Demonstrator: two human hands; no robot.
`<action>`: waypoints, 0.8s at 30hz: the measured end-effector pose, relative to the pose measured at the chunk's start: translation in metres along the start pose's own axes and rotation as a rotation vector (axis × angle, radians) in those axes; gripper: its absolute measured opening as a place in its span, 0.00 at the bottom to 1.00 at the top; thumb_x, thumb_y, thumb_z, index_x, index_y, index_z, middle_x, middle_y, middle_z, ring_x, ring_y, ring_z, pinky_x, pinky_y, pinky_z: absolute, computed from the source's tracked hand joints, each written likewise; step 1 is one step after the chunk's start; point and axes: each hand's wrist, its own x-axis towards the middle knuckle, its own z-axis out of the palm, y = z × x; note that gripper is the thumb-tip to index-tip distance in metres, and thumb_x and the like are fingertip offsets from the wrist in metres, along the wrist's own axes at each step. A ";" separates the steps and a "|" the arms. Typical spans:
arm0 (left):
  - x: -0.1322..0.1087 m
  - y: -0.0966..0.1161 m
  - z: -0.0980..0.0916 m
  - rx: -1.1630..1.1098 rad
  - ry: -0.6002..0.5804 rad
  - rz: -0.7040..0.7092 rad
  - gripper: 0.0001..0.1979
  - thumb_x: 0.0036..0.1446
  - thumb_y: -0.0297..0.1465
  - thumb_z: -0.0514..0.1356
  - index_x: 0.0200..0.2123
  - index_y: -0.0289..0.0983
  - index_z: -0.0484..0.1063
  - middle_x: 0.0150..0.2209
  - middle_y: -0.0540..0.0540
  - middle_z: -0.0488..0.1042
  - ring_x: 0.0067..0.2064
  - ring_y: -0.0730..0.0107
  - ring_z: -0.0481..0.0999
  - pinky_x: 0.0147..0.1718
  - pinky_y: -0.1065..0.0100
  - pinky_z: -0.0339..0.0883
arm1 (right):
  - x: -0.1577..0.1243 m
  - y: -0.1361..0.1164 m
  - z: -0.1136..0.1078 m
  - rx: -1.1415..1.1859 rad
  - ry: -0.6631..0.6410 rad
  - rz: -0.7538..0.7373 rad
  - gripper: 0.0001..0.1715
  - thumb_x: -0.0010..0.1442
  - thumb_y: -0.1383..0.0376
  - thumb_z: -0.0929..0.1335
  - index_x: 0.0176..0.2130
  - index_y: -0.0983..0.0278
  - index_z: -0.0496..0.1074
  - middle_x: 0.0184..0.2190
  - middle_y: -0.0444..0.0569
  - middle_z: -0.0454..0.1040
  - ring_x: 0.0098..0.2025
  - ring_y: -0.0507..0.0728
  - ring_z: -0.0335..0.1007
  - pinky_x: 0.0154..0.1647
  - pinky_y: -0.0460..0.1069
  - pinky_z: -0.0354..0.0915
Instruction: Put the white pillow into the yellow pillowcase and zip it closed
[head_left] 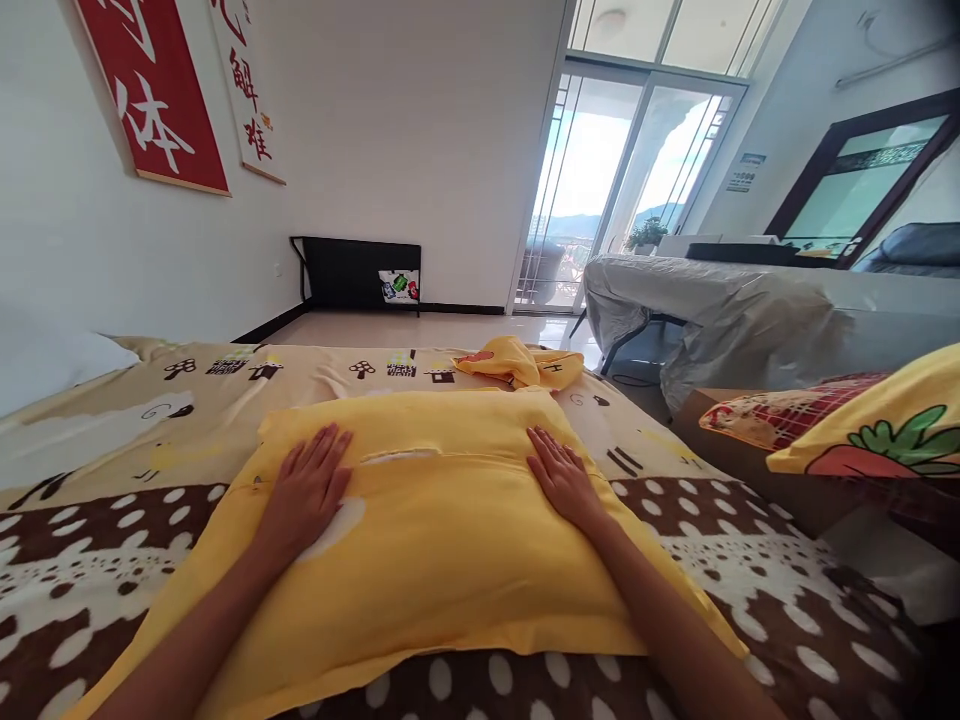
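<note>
A plump pillow in a yellow pillowcase [450,560] lies across the bed before me. Its slit opening runs across the upper middle, with a little white showing through. My left hand [309,492] rests flat on the pillow's left part, fingers stretched out, beside a pale patch. On the right part, my right hand [564,476] also lies flat with its fingers extended. Neither hand grips anything. Just beyond the pillow's far edge is a crumpled yellow cloth [517,362] with an orange print.
A patterned bedspread [187,440] covers the bed. At right are a carrot-print yellow pillow [892,425] and a red plaid one [810,405]. Behind them stands a plastic-covered table [720,290]. A black folded panel [345,275] leans on the far wall, left of glass doors [592,190].
</note>
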 end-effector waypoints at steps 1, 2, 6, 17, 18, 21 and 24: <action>-0.009 -0.008 0.002 -0.003 0.005 -0.028 0.29 0.66 0.40 0.36 0.66 0.36 0.52 0.68 0.43 0.51 0.68 0.61 0.49 0.64 0.52 0.46 | -0.008 0.013 0.004 -0.017 -0.001 0.034 0.32 0.69 0.54 0.50 0.68 0.61 0.48 0.68 0.49 0.50 0.69 0.56 0.43 0.66 0.59 0.47; -0.017 -0.015 0.003 -0.008 0.006 -0.057 0.29 0.66 0.41 0.36 0.66 0.37 0.51 0.68 0.43 0.50 0.68 0.61 0.49 0.63 0.52 0.46 | -0.016 0.025 0.008 -0.028 -0.007 0.073 0.33 0.68 0.54 0.50 0.68 0.61 0.48 0.68 0.50 0.50 0.69 0.56 0.43 0.66 0.59 0.49; -0.042 -0.035 -0.006 0.019 0.038 -0.092 0.29 0.66 0.41 0.37 0.66 0.38 0.51 0.67 0.42 0.53 0.68 0.57 0.52 0.61 0.49 0.49 | -0.044 0.064 0.004 -0.031 -0.057 0.204 0.34 0.66 0.53 0.50 0.65 0.62 0.56 0.63 0.51 0.60 0.64 0.60 0.57 0.58 0.59 0.60; -0.022 0.089 -0.057 -0.059 -0.121 0.561 0.33 0.65 0.41 0.45 0.69 0.41 0.36 0.68 0.46 0.50 0.68 0.62 0.49 0.64 0.56 0.50 | -0.064 -0.108 -0.062 0.031 0.077 -0.603 0.42 0.66 0.49 0.57 0.70 0.62 0.35 0.68 0.49 0.46 0.70 0.57 0.37 0.68 0.57 0.44; -0.021 0.098 -0.054 -0.062 -0.132 0.596 0.36 0.64 0.44 0.46 0.69 0.39 0.34 0.68 0.45 0.49 0.69 0.60 0.48 0.65 0.54 0.48 | -0.063 -0.121 -0.057 0.039 0.034 -0.656 0.45 0.66 0.48 0.58 0.69 0.62 0.33 0.69 0.50 0.44 0.70 0.57 0.36 0.68 0.58 0.44; -0.031 0.096 -0.043 -0.020 -0.148 0.636 0.42 0.60 0.51 0.48 0.69 0.38 0.34 0.68 0.44 0.47 0.69 0.58 0.48 0.66 0.53 0.43 | -0.062 -0.123 -0.038 0.041 -0.040 -0.686 0.53 0.62 0.43 0.61 0.69 0.64 0.30 0.69 0.53 0.43 0.70 0.59 0.37 0.68 0.61 0.43; -0.058 0.061 -0.033 0.062 -0.112 0.608 0.43 0.57 0.55 0.49 0.69 0.42 0.37 0.67 0.46 0.50 0.67 0.58 0.52 0.65 0.54 0.43 | -0.070 -0.088 -0.024 -0.009 -0.071 -0.645 0.58 0.57 0.40 0.63 0.69 0.62 0.31 0.68 0.54 0.44 0.70 0.62 0.38 0.67 0.63 0.42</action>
